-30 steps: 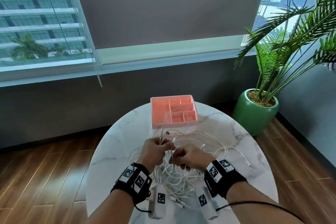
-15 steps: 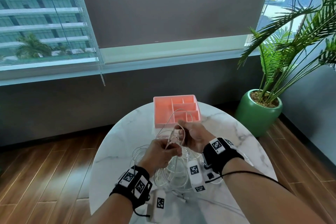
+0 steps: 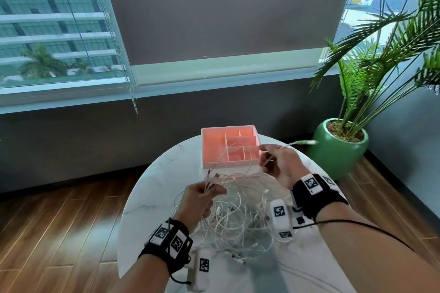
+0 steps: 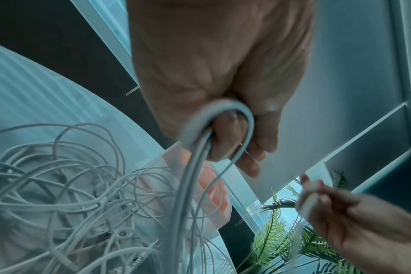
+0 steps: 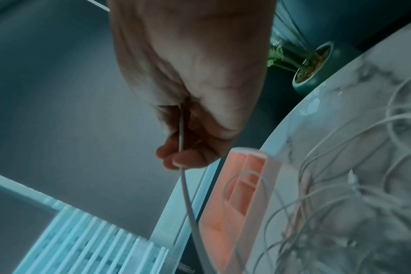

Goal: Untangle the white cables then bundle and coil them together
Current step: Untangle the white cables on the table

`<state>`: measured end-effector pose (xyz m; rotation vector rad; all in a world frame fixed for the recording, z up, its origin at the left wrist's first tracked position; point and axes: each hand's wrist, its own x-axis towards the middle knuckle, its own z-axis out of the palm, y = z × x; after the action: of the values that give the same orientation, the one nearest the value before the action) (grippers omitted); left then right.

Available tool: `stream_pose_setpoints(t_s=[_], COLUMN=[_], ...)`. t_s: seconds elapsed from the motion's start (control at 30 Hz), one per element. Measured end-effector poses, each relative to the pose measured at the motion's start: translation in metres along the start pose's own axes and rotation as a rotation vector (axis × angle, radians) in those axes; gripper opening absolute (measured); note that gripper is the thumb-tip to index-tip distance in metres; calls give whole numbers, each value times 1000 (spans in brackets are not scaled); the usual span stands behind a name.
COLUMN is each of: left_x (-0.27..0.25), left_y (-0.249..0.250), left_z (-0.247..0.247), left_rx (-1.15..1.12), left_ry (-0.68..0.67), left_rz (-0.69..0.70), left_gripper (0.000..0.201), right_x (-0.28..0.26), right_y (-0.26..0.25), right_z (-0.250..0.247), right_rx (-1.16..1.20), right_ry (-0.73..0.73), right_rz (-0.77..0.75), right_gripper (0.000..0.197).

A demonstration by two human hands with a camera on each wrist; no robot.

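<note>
Here: both hands' fingers pinch thin white cables (image 3: pixel 238 219) (tangled, seemingly rubbery) on marble table (image 3: pixel 152 200).

smooth white cables (image 3: pixel 238 219) on a glossy marble table (image 3: pixel 152 188), matt plastic tray (image 3: pixel 213 150).

A round white marble table (image 3: pixel 152 188) stands on a wooden floor (image 3: pixel 59 221). At its far edge sits a pink divided tray (image 3: pixel 213 147). To the right, on the floor, a palm plant (image 3: pixel 381 54) grows from a green pot (image 3: pixel 333 152) below a window with a grey roller blind (image 3: pixel 226 7).
</note>
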<state>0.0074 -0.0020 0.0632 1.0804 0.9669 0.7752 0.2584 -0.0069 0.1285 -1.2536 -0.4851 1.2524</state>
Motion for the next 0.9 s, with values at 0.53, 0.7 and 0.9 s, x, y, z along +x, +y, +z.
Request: stream_pose_setpoints(t_s=[0.53,0.7,0.9], left_x=[6,4,-6], left_y=[10,19,39], left_z=[10,23,32], left_rx=[-167,-159,-334], left_ry=[136,64,42], left_rz=[91,118,188], left_gripper=[35,39,37], right_x=[-20,-32,-59], right_y=[19,12,45], right_z=[-211,-83,36], right_rx=[-671,-723,-768], right_ry=[870,422,-485], right_rz=[360,-309,-357], right_gripper=[64,27,44])
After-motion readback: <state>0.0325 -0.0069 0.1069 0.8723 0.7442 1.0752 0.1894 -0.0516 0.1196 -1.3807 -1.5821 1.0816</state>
